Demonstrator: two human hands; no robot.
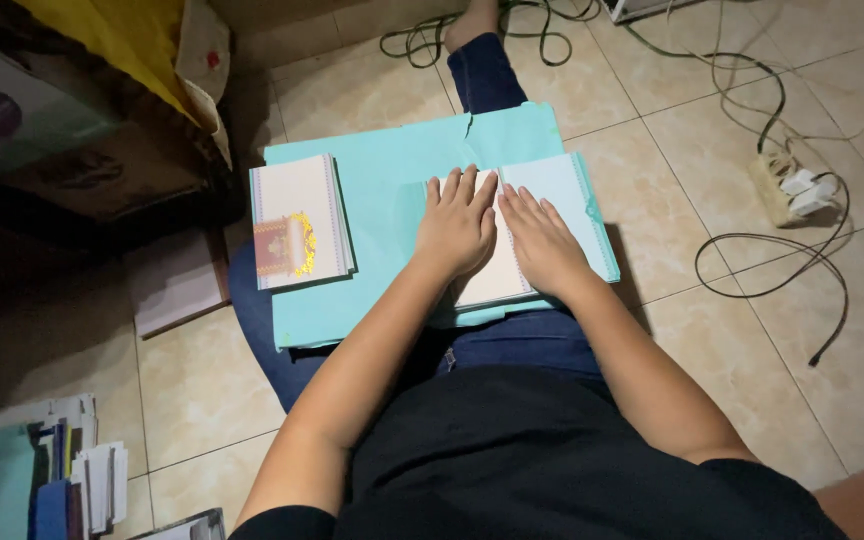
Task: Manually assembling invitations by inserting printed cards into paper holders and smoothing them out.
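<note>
Pale card under both palms — pressed flat on a lap.

Left hand [457,225] and right hand [542,240] lie open, fingers spread, side by side on the folded card [552,190], probably to flatten its crease. It rests on a turquoise paper sheet [382,180] across the knees, likely as a work surface. A finished-looking card with gold ornament [300,222] sits well apart at the left — out of the way.
</note>
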